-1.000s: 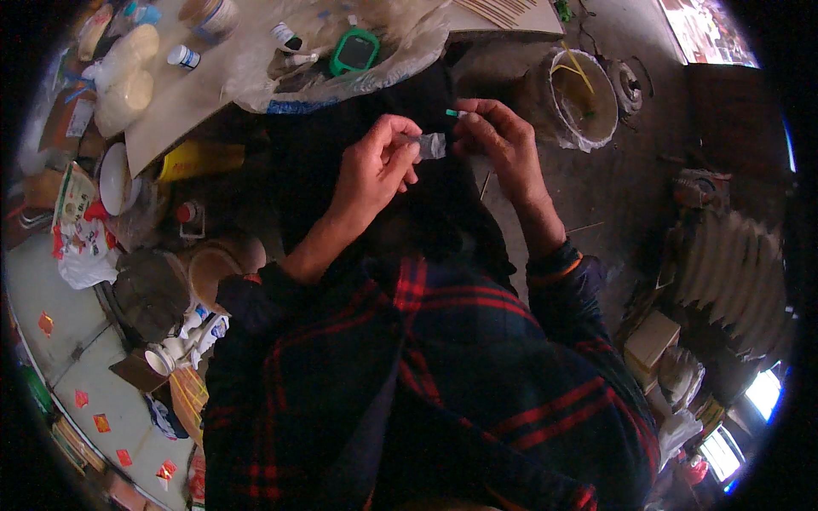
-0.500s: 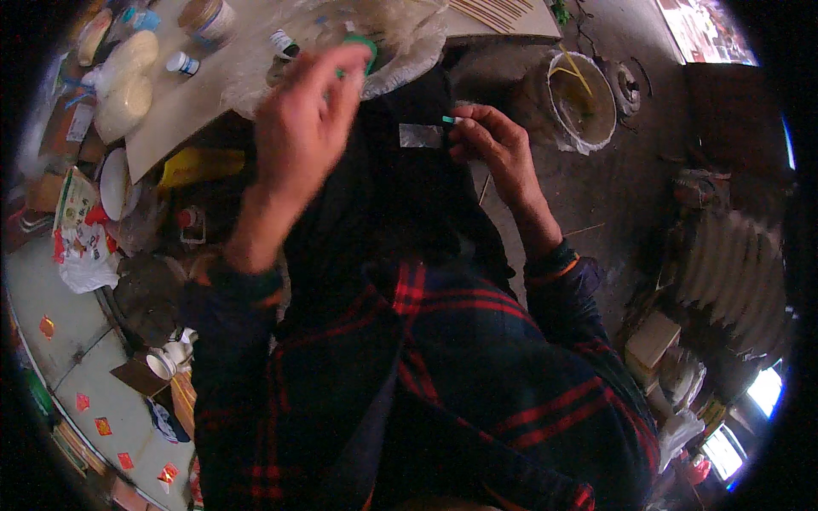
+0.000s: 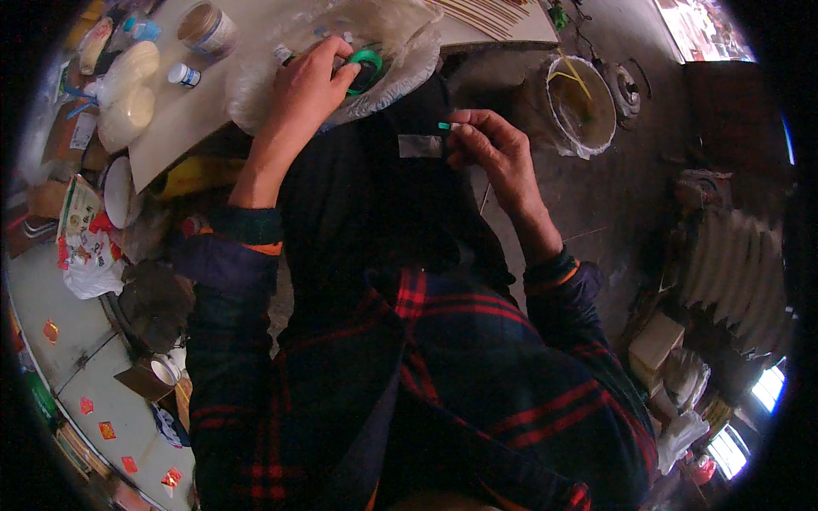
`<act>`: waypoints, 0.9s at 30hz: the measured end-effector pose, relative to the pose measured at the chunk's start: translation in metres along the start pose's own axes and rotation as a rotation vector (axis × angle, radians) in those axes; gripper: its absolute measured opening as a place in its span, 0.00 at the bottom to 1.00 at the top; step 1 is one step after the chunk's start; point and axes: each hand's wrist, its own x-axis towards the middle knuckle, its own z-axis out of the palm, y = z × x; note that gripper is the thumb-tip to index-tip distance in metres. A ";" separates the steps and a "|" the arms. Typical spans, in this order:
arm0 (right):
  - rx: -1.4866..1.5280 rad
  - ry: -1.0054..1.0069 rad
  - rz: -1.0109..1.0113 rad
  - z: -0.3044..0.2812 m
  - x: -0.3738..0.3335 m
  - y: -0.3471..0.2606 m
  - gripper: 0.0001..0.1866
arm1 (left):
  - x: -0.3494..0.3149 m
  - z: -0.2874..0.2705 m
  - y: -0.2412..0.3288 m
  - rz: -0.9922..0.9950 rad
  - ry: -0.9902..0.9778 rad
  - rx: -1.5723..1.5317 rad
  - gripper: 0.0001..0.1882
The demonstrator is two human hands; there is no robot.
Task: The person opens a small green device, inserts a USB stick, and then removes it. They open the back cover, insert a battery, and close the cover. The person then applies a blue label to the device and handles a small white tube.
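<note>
My right hand (image 3: 492,143) pinches a small green-and-white piece (image 3: 444,125) between thumb and forefinger, above my dark trousers (image 3: 375,179). Beside it on the trousers lies a shiny, see-through rectangular patch (image 3: 420,146). My left hand (image 3: 313,85) reaches into a basin lined with clear plastic (image 3: 412,72). Its thumb and forefinger are apart, close to a green ring (image 3: 367,58) with a dark middle. The other fingers bend downward and their tips are partly hidden. Nothing is visibly held in it.
Sticks (image 3: 486,17) lie on the table (image 3: 192,106), with a jar (image 3: 206,30) and a small white bottle (image 3: 183,75). A plastic-lined bucket (image 3: 588,128) stands on the floor at the right. Bags and boxes crowd the left side.
My left hand has come down into the basin, its fingers now bent beside the green ring. My right hand keeps its pinch on the small piece and has barely moved.
</note>
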 end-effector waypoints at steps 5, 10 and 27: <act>0.012 -0.034 -0.029 0.009 0.001 -0.016 0.13 | -0.002 -0.003 0.008 0.027 0.147 -0.465 0.13; 0.063 -0.032 -0.161 0.018 0.002 -0.042 0.11 | -0.039 -0.041 0.043 0.045 0.209 -0.766 0.12; -0.059 -0.130 -0.237 0.043 0.002 -0.054 0.10 | -0.103 -0.045 0.091 -0.443 -0.175 -1.129 0.16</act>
